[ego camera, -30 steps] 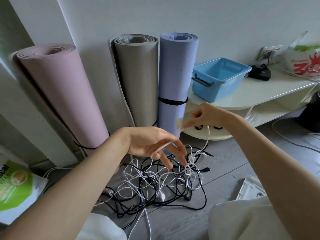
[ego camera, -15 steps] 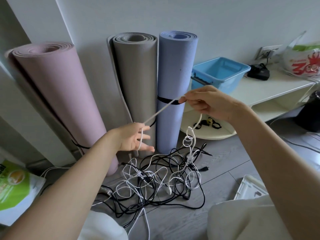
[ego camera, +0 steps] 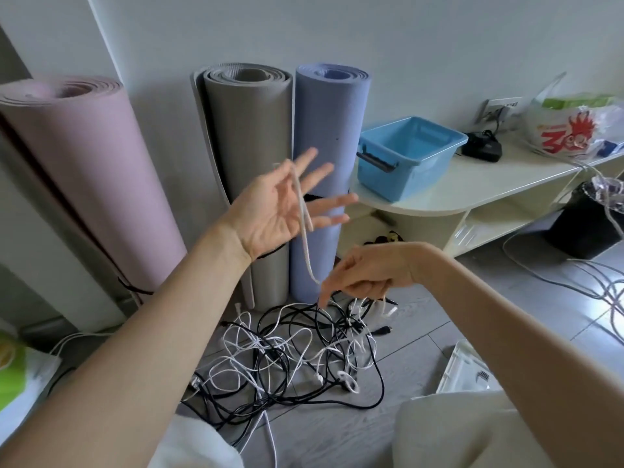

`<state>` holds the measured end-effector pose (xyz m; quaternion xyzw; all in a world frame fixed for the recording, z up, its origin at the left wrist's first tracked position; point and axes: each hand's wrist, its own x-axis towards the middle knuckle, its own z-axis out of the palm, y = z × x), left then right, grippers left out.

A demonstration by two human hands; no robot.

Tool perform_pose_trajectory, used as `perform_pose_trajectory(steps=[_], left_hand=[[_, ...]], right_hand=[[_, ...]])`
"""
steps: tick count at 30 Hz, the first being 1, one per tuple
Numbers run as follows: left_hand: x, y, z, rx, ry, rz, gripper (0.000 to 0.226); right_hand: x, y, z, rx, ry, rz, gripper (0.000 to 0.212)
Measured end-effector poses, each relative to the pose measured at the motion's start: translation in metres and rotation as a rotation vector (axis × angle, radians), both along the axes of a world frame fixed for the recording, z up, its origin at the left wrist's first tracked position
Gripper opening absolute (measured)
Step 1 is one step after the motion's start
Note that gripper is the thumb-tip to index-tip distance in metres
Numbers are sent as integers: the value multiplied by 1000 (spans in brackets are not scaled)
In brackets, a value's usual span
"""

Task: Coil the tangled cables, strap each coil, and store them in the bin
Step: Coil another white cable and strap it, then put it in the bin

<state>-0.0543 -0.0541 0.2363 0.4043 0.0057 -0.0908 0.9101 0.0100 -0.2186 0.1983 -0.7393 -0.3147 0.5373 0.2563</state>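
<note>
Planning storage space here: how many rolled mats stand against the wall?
3: the pink mat leaning at left, the grey mat upright in the middle, the blue mat upright beside it. None seems hidden.

Pale grey wall (ego camera: 439,45) across top of frame. Grey wood-look plank floor (ego camera: 422,359) lower centre & right. Three rolled mats upright vs wall: pink (ego camera: 77,170) at left, grey (ego camera: 250,136) centre, blue-violet (ego camera: 332,130) just beside it. Cream low shelf unit (ego camera: 479,190) at right, rounded end. Wall socket (ego camera: 499,108) upper right, w/ plug in. Soft daylight, no hard shadows.
</note>
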Motion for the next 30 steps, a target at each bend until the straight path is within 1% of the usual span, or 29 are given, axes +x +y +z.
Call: perform_pose_trajectory(steps=[1, 3, 5, 6, 7, 8, 10, 11, 13, 15, 17, 19, 20, 22, 23, 24, 25, 26, 27, 28, 29, 30], left_hand=[[-3, -4, 3, 57, -25, -128, 45], [-11, -9, 1, 154, -45, -413, 44], [-21, -9, -11, 292, -14, -637, 45], [-26, -8, -19, 363, 24, -702, 45], [-29, -6, -26, 421, 85, -733, 45], [-31, -3, -33, 463, 163, -731, 45], [-33, 2, -44, 532, 311, -666, 44], [-33, 5, -48, 579, 361, -639, 41], [-32, 8, -54, 717, 430, -593, 38], [-30, 10, -60, 862, 506, -471, 43], [-24, 14, -62, 914, 564, -254, 53], [-18, 19, -64, 857, 593, 37, 57], [-15, 20, -64, 873, 567, 179, 55], [-8, 23, -62, 1034, 468, 414, 51], [-4, 22, -59, 1077, 410, 519, 50], [-1, 20, -53, 1065, 373, 612, 49], [3, 19, -49, 1003, 359, 684, 48], [8, 18, -44, 884, 356, 718, 46], [12, 17, -39, 705, 346, 709, 45], [14, 16, -34, 486, 302, 661, 44], [14, 13, -30, 274, 223, 597, 45], [13, 10, -27, 119, 142, 545, 46]], right_hand=[[1, -1, -4, -50, -42, -14, 34], [4, -4, -7, -84, -132, -110, 46], [10, -8, -4, -83, -326, -175, 44], [13, -10, -1, -97, -445, -190, 39], [16, -12, 2, -83, -522, -223, 37], [19, -14, 4, -23, -523, -284, 40], [23, -14, 5, 162, -434, -398, 49], [22, -11, 5, 221, -415, -413, 50], [20, -4, 4, 269, -415, -437, 47], [15, 2, 7, 300, -436, -446, 47], [11, 5, 11, 333, -411, -402, 47], [5, 8, 14, 336, -331, -337, 43], [1, 10, 15, 332, -281, -304, 39], [-5, 15, 13, 321, -207, -238, 29], [-9, 18, 12, 318, -192, -209, 24], [-11, 20, 12, 321, -177, -180, 20], [-12, 22, 11, 329, -159, -153, 16], [-12, 22, 11, 334, -142, -130, 12], [-13, 23, 10, 332, -136, -109, 10], [-12, 23, 8, 323, -148, -91, 10], [-12, 24, 7, 316, -163, -80, 12], [-13, 24, 5, 315, -171, -76, 15]])
